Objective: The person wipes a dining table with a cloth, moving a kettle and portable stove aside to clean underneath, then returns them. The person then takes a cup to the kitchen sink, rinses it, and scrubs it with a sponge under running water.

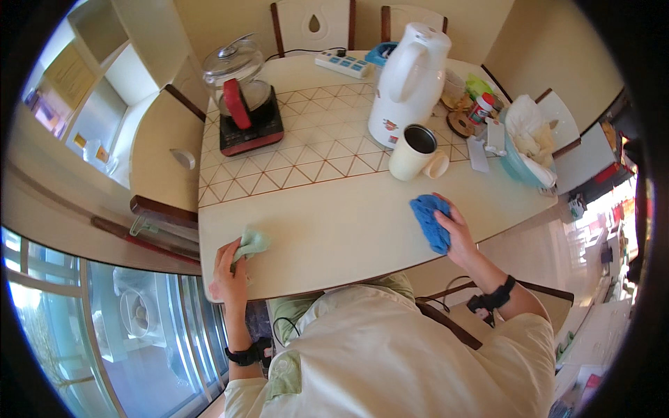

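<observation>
At the table's near left corner, my left hand grips a pale green cloth, part of which sticks out past the fingers. A bit of something pink shows under that hand; I cannot tell what it is. My right hand holds a folded blue cloth above or on the right front of the white table. Beyond the blue cloth stands a cream mug with a dark inside, its handle to the right. A tall white thermos jug rises just behind the mug.
A glass kettle with a red handle sits on its black base at the back left. Behind are a power strip and a blue container. To the right lie a red-capped bottle, a tape roll and a teal basin holding white cloth.
</observation>
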{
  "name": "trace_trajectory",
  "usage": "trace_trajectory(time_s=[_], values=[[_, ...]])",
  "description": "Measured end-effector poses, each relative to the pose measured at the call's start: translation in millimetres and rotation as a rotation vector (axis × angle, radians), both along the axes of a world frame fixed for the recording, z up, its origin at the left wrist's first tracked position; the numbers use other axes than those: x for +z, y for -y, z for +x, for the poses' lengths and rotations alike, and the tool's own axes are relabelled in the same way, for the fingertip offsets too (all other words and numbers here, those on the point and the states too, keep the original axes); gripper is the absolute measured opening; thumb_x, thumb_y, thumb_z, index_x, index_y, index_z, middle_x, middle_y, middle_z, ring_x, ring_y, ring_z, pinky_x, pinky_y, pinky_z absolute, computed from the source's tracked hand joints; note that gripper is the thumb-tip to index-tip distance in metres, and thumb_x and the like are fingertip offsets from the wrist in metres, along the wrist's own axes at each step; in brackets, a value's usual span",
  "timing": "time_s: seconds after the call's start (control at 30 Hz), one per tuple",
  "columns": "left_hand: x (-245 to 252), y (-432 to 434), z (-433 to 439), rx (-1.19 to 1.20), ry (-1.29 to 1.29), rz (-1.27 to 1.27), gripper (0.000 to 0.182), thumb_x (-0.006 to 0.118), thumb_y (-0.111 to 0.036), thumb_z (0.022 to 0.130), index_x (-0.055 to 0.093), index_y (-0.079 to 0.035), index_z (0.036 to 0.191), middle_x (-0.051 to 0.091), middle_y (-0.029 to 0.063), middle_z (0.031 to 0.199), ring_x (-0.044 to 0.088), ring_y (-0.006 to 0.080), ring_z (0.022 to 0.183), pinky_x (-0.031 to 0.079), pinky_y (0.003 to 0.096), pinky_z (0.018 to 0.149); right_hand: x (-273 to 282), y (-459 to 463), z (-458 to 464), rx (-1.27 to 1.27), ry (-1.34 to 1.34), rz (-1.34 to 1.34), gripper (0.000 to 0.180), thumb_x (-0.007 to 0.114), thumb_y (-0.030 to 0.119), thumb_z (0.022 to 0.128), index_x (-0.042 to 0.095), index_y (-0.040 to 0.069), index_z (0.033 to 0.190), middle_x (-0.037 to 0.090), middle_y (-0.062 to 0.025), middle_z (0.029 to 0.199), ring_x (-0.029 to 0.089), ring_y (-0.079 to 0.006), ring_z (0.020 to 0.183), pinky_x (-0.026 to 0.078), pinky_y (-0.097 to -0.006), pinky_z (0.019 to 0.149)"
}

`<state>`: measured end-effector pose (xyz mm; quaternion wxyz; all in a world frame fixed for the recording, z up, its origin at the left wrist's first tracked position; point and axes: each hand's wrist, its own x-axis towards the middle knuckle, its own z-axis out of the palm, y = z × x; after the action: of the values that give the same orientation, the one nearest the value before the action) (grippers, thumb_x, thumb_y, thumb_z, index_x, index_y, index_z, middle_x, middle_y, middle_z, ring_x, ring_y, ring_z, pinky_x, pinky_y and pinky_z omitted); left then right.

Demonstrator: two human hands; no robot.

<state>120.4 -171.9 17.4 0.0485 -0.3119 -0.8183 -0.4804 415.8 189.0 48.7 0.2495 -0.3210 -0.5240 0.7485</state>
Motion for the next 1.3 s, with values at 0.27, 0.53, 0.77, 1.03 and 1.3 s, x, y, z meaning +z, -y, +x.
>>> trace_trajectory(time_s=[0.27,0.53,0.77,1.03,1.3], values=[[2,-3,2,0.014,-0.025,-0.052,0.038,0.057,0.007,0.081,0.064,-0.003,0.117,0.063,0.0122,0.11,0.062,0.0271,0.1,0.049,0.0329,0.085,-38,-41,-10,-0.006,0.42,0.922,0.041,0.06,0.008,0.09,0.052,0.004,0.13,0.057,-0.0134,0.127,0.057,-0.0253,0.112,0.046,-0.0348,0.094],[0,5,1,0.086,0.187,0.028,0.038,0.056,0.008,0.082,0.063,-0.002,0.118,0.063,0.01,0.11,0.061,0.0215,0.096,0.048,0.0297,0.082,-13,-25,-7,0.419,0.587,1.55,0.069,0.07,0.025,0.082,0.041,0.013,0.144,0.034,-0.015,0.15,0.033,-0.0375,0.138,0.029,-0.0511,0.111],[-5,25,-6,0.195,0.452,0.779,0.031,0.052,-0.001,0.095,0.057,0.0,0.126,0.064,0.0043,0.111,0.06,0.0102,0.095,0.047,0.0231,0.083,-11,23,-40,0.427,0.721,1.405,0.072,0.071,0.021,0.08,0.04,0.012,0.145,0.032,-0.0159,0.151,0.03,-0.0366,0.14,0.024,-0.0529,0.113],[5,64,-7,0.264,0.591,1.137,0.031,0.053,-0.008,0.097,0.052,-0.006,0.128,0.061,0.0035,0.105,0.061,0.0113,0.089,0.053,0.0251,0.076,-27,88,-196,0.754,0.275,1.634,0.065,0.065,0.016,0.084,0.039,0.009,0.143,0.034,-0.0181,0.148,0.033,-0.0342,0.137,0.026,-0.0522,0.112],[5,96,15,0.252,0.51,1.269,0.027,0.054,-0.006,0.096,0.054,-0.004,0.123,0.061,0.0044,0.11,0.059,0.0103,0.095,0.048,0.0244,0.082,-53,128,-358,0.614,0.311,1.596,0.054,0.056,0.016,0.091,0.041,0.009,0.142,0.036,-0.0171,0.149,0.032,-0.0338,0.139,0.026,-0.0553,0.111]])
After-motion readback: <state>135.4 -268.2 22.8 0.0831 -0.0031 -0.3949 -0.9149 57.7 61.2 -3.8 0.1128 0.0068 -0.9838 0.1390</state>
